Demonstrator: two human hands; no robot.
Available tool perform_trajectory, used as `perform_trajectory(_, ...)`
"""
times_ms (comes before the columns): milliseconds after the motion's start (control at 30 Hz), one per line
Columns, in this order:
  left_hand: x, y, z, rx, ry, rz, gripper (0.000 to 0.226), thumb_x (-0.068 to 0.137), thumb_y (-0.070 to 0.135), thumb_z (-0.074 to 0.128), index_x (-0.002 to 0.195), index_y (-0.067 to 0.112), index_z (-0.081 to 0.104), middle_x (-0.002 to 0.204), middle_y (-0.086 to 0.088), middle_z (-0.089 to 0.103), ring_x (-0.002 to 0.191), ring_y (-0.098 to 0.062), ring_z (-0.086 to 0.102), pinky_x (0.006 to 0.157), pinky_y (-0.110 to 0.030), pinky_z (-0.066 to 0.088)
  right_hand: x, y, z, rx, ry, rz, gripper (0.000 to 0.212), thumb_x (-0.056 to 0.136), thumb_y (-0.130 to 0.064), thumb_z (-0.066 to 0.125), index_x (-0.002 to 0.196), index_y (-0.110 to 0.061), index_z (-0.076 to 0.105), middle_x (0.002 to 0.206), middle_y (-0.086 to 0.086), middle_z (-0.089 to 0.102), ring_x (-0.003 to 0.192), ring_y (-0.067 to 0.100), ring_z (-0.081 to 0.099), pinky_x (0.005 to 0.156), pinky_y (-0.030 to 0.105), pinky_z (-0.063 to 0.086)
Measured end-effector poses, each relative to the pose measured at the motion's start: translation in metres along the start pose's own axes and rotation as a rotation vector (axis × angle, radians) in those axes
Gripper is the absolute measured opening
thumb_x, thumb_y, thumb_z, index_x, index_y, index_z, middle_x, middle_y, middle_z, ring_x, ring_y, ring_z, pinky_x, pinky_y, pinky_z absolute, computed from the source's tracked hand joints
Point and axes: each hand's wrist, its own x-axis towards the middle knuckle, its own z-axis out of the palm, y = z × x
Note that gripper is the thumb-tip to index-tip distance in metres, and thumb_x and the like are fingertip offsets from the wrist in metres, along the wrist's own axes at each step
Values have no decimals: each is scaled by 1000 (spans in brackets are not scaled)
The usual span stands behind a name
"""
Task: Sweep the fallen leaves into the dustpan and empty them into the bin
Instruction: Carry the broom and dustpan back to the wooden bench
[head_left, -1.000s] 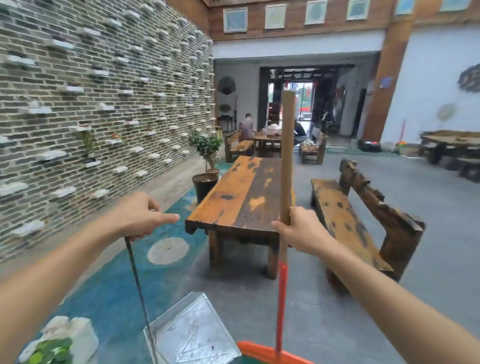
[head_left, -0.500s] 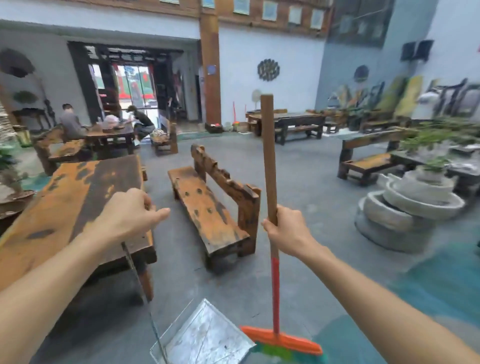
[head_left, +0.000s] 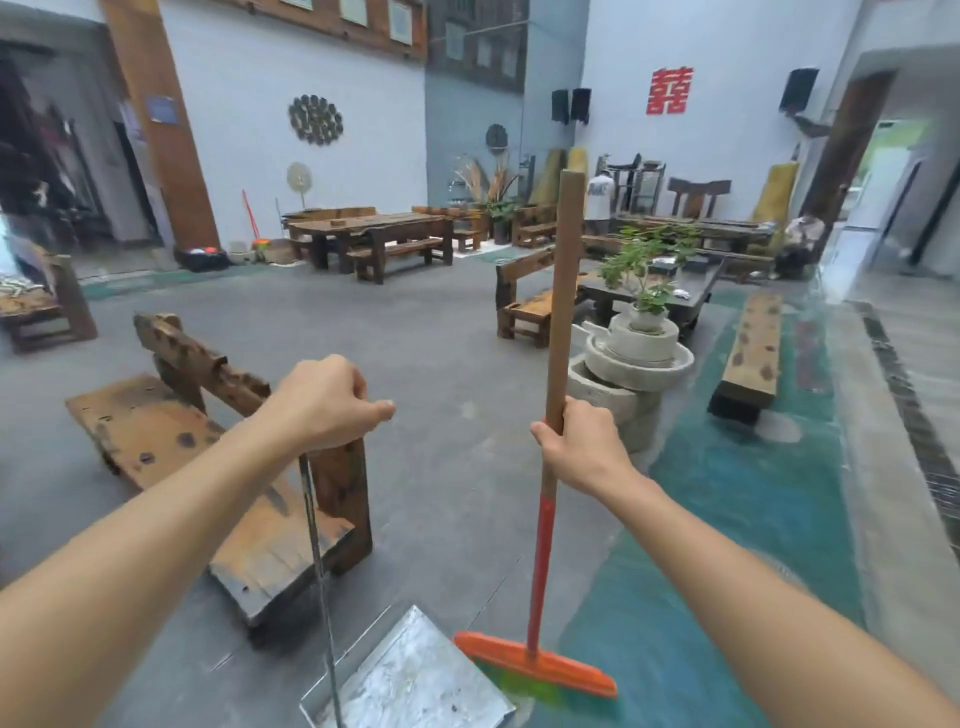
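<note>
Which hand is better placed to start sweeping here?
Right. The right hand grips the broom upright; the left hand only holds the dustpan handle. No leaves are visible.

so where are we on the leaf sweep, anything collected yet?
Done: both tools picked up. Left hand grips the thin metal handle of the grey metal dustpan; right hand grips the wooden-and-red broom, orange head down by the pan. In hand: carrying them, upright. Left: everything else. The pan looks empty, and no leaf pile or bin is visible.
</note>
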Motion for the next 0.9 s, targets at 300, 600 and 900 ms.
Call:
perform_trajectory(300,180,-10,70,33,-2,118,50,80,52,64,56,9,60,52,-5,62,64,-23,62,55,-29,44,140,46,31,-8,83,100,21,88,-35,62,76,-19,57,72,-2,64,70,16,58,54,22,41)
perform_trajectory(600,386,-21,125,88,7,115,53,80,50,66,49,11,49,44,-4,51,57,-26,55,53,-30,37,364,102,61,-64,54,37,32,83,-48,67,73,-18,62,72,-2,66,69,15,60,56,27,43)
perform_trajectory(900,581,-47,146,31,40,101,53,83,44,67,46,12,46,41,-3,46,50,-20,51,53,-29,38,586,118,118,-121,31,-2,40,85,-53,65,65,-22,49,66,-3,58,63,13,55,46,24,32)
